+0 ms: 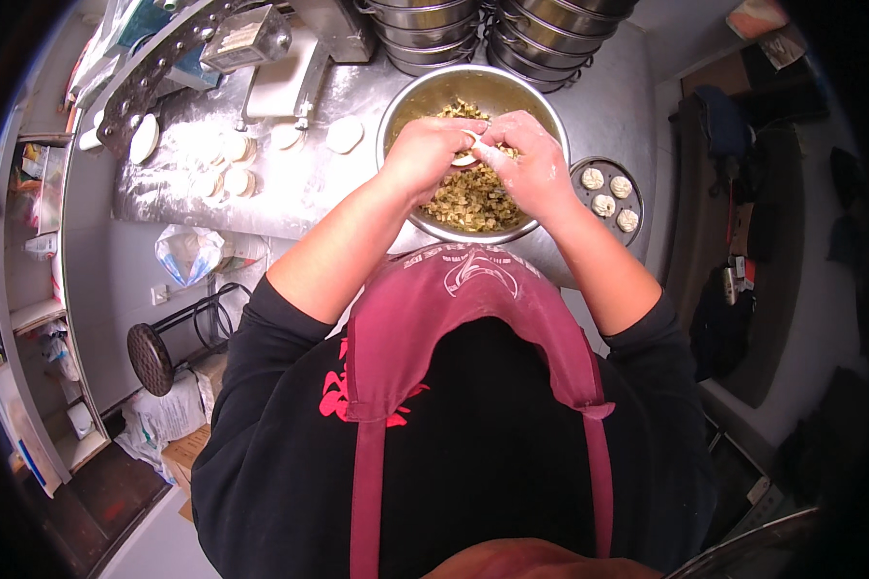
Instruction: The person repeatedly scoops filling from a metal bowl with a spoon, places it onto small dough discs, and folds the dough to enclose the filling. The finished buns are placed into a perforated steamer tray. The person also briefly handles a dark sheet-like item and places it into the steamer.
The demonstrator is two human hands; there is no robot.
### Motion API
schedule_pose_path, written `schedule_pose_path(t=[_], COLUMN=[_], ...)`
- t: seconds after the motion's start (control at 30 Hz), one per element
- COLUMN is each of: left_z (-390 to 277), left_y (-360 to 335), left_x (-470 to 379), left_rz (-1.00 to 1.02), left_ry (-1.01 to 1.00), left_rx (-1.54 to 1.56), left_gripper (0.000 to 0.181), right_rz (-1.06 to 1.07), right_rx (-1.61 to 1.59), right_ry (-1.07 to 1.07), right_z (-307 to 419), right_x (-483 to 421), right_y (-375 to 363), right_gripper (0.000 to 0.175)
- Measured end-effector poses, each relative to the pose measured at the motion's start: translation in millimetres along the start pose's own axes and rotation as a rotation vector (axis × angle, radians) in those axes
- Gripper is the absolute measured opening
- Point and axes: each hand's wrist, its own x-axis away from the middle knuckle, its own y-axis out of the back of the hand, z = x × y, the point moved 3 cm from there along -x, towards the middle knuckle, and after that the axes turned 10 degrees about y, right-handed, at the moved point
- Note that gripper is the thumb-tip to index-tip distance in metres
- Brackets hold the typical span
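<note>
Over a wide metal bowl (559, 137) of chopped filling (478, 201), both my hands are on one round dough wrapper (466, 158). My left hand (429, 153) cups the wrapper from the left. The fingers of my right hand (527, 161), dusted with flour, pinch its right edge; how much filling lies in it is mostly hidden by my fingers. To the right of the bowl, a round dark tray (614, 173) holds several pleated buns (603, 205). On the floured metal table (311, 195) to the left lie a single flat wrapper (345, 135) and small stacks of wrappers (240, 182).
Stacked metal steamer pots (426, 32) stand behind the bowl. At the back left is a dough machine with a white belt (282, 85), beside a clear box (245, 37). A stool (150, 358) and an open shelf (40, 311) are at the left below the table.
</note>
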Motion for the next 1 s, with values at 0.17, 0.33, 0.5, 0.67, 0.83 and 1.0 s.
schedule_pose_path(t=[0.17, 0.33, 0.5, 0.67, 0.83, 1.0], left_z=[-11.2, 4.0, 22.8, 12.0, 3.5, 0.1], left_y=[4.3, 0.1, 1.7, 0.9, -1.2, 1.8], left_x=[-3.4, -1.0, -0.4, 1.3, 7.2, 7.3], left_rz=[0.056, -0.010, -0.216, -0.221, -0.186, -0.122], left_ry=[0.097, -0.172, -0.277, -0.346, -0.289, -0.207], left_rx=[0.001, 0.106, -0.051, -0.144, -0.159, -0.130], left_gripper=[0.039, 0.041, 0.037, 0.033, 0.034, 0.032], right_rz=[0.065, -0.114, -0.041, -0.028, -0.071, 0.015], right_rx=[-0.349, -0.572, -0.477, -0.052, -0.436, 0.029], right_ry=[-0.518, -0.738, -0.604, -0.086, -0.507, -0.053], right_z=[-12.3, -17.7, -8.2, 1.7, -9.5, 0.3], right_x=[4.2, 7.2, 17.8, 7.8, 6.0, -1.2], right_y=[-6.2, -13.3, -15.6, -2.8, -7.2, 0.2], right_gripper=[0.012, 0.013, 0.012, 0.013, 0.015, 0.017])
